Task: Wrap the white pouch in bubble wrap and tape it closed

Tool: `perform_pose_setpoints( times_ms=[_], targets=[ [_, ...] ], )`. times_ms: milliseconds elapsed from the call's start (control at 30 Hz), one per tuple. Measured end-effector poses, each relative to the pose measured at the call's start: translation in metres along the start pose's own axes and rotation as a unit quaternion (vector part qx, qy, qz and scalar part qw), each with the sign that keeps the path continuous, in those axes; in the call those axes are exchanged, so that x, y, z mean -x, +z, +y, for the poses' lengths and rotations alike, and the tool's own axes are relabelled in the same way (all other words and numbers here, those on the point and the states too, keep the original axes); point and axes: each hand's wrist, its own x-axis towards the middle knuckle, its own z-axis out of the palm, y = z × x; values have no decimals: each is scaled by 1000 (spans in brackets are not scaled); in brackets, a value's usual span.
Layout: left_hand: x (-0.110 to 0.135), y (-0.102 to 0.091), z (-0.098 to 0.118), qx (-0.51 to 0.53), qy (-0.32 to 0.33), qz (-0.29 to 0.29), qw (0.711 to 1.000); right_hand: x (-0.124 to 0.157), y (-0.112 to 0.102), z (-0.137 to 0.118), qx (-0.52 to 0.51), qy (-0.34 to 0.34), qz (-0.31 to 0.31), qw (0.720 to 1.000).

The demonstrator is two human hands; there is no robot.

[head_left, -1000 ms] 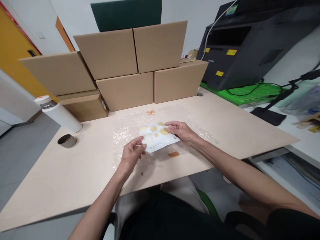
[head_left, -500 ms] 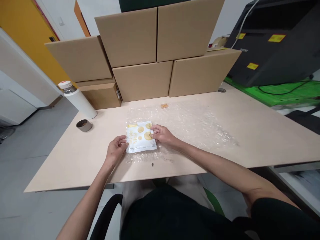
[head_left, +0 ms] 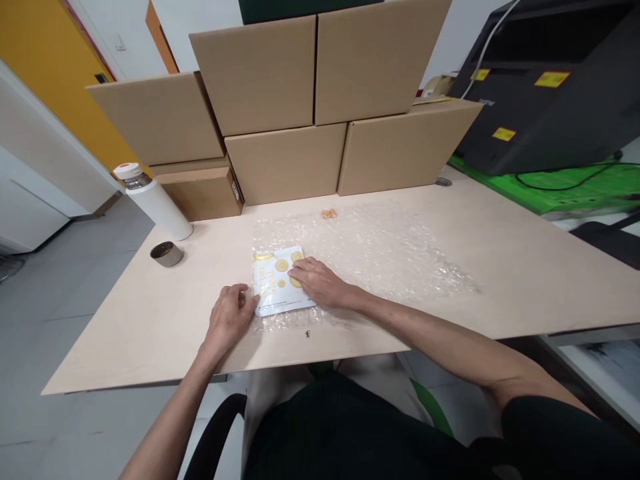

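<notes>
A white pouch with yellow discs and yellow lettering lies flat on the left end of a sheet of clear bubble wrap. My right hand rests over the pouch's right side, palm down with fingers extended, covering part of the print. By the left edge of the pouch is my left hand; its thumb reaches that edge and its fingers are bent, apart from the thumb. Near the far edge of the wrap sits a small orange piece, too small to name.
Stacked cardboard boxes line the back of the table. At left stand a white flask and a small cup. Beyond the table's right side, a large dark machine sits on a green surface.
My right hand has gone from gripping the pouch's right edge to lying flat across it. The pouch has shifted slightly toward me. My left hand's thumb and fingers have parted a little.
</notes>
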Motion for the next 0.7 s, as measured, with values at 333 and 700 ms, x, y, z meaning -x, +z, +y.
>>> perform_pose_setpoints(
  times_ms=[333, 700],
  targets=[
    [-14, -2, 14, 280, -110, -102, 948, -6, -4, -38, 65, 81, -47, 993],
    [-8, -7, 71, 532, -182, -99, 821, 5, -16, -37, -108, 69, -16, 992]
  ],
)
